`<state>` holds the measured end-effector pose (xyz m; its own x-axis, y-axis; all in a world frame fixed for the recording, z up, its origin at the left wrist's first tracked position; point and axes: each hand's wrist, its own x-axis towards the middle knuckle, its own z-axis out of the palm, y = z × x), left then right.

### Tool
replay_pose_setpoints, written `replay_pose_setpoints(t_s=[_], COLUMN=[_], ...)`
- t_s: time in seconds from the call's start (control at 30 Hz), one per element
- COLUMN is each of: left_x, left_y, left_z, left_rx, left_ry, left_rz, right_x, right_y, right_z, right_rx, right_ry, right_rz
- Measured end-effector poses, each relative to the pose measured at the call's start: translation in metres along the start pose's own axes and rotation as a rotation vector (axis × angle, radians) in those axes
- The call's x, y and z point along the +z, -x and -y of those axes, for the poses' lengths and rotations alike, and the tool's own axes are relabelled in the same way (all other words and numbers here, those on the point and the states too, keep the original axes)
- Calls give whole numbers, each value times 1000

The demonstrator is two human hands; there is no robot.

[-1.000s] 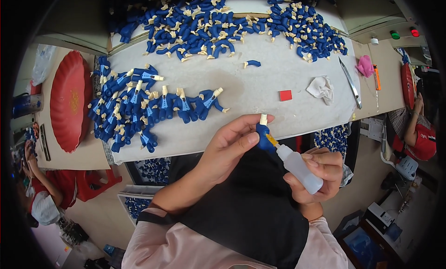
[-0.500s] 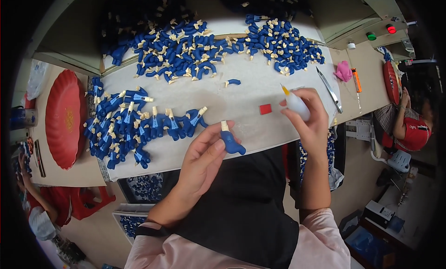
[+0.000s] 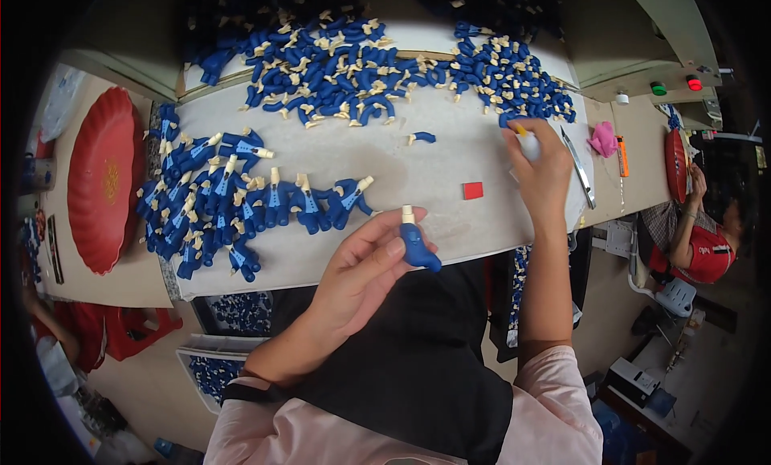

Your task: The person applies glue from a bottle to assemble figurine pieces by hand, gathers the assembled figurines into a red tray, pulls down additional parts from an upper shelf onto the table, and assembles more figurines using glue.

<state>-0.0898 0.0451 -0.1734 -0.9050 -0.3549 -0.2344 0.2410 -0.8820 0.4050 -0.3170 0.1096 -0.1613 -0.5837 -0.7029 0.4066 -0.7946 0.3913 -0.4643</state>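
— Blue figure piece (image 3: 418, 244) with a cream peg: where is it?
— Pinched in the left hand (image 3: 365, 264), fingers pressed on it, over the table's (image 3: 418, 172) near edge.
— And the right hand (image 3: 542, 172)?
— Wrapped around a small white bottle (image 3: 528, 144) near the far right corner, beside the heap of blue pieces (image 3: 514, 79). A red square (image 3: 472, 190) lies between the hands.

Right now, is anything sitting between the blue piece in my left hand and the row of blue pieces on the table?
Nothing visible does. The blue piece is in the left hand, and only bare table separates it from the row.
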Motion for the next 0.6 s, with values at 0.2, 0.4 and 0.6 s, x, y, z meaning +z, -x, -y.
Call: replay_pose_setpoints(t_s=[0.2,0.4,0.6], left_x=[1,6,7], left_y=[-2,-1,0], left_z=[1,4,7], left_rx=[-50,-83,-74], left_ry=[7,-67,-132], left_rz=[24,-24,-27], right_x=[-32,-27,-22], right_y=[57,93,96], right_z=[53,71,72], right_rx=[380,416,416], right_ry=[-728,-1074,-1037], right_rz=[227,186,167])
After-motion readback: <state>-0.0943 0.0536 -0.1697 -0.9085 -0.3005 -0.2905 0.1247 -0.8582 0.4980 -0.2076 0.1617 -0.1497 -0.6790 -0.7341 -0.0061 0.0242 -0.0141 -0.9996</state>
